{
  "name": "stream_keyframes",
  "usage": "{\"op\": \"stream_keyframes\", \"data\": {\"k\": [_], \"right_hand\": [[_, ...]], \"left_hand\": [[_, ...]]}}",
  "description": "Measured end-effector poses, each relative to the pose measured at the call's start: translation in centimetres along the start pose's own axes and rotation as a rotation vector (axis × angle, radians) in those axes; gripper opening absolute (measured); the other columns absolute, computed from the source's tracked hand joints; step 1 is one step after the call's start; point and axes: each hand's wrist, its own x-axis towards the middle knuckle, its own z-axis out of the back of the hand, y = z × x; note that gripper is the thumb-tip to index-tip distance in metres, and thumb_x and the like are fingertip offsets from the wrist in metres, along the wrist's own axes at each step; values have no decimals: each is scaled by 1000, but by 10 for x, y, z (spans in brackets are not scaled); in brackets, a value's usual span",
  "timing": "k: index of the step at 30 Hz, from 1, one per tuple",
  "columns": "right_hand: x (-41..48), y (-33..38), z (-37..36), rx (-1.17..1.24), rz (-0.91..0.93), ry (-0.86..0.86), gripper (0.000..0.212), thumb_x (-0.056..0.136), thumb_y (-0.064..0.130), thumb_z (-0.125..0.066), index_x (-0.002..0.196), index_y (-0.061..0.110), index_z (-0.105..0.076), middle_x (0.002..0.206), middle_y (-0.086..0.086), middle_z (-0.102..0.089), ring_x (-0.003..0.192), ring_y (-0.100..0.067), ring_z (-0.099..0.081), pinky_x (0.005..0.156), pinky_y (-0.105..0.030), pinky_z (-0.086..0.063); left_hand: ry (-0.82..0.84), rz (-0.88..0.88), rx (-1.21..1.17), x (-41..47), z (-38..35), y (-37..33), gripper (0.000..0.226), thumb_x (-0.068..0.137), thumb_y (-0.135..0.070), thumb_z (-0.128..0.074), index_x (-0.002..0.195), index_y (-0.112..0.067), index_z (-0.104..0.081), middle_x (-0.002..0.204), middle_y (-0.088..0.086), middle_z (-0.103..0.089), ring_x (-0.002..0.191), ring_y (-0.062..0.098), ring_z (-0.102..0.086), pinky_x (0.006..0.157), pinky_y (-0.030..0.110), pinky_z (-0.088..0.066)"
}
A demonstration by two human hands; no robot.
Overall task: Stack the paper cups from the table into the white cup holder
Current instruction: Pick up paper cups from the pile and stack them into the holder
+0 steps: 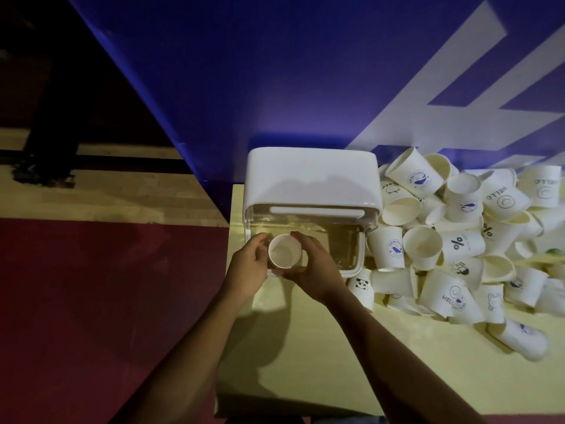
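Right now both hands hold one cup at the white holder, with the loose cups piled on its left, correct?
No. The head view shows the loose cups piled right of the white holder; the left hand and right hand do hold one cup.

Matt paper cups (422,252), glossy plastic holder (312,175)

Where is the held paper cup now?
Head view, centre: the paper cup sits upright between left hand and right hand at the left end of the white cup holder, loose cup pile to its right.
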Motion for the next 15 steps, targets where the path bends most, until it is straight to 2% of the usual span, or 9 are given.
{"op": "stream_keyframes", "data": {"k": [2,4,6,11,15], "right_hand": [[1,0,-2,12,-29,65,92,71,54,-87,149,32,-44,139,13,-54,124,-8,-50,100,-29,-44],[3,-2,-4,31,-46,101,91,77,49,-85,154,32,-39,148,8,-52,133,-13,-48,106,-29,-41],[5,-3,-6,36,-43,133,89,82,42,-83,156,33,-35,153,6,-49,138,-15,-45,109,-29,-38],[13,-4,-6,36,-44,206,87,86,35,-81,157,37,-31,157,7,-44,141,-15,-43,106,-24,-32],[12,-4,-4,33,-13,232,92,86,38,-79,159,39,-24,160,7,-40,144,-16,-40,111,-28,-35]], "left_hand": [[-6,-25,34,3,-1,1,34,107,-20,-49,139,-18,-60,130,-9,-64,119,11,-60,94,19,-47],[-6,-45,72,4,-2,1,31,104,-13,-54,132,-18,-65,120,-4,-70,106,12,-65,78,5,-45],[-24,-49,94,4,-4,0,32,100,-7,-57,128,-19,-67,111,-5,-72,97,11,-67,68,2,-43],[-97,-92,143,-6,-9,-2,37,98,-5,-58,130,-23,-65,106,-5,-73,91,13,-69,67,5,-42],[-99,-85,153,-12,-11,-5,41,100,-8,-56,137,-25,-59,111,-1,-73,95,16,-69,73,18,-49]]}}
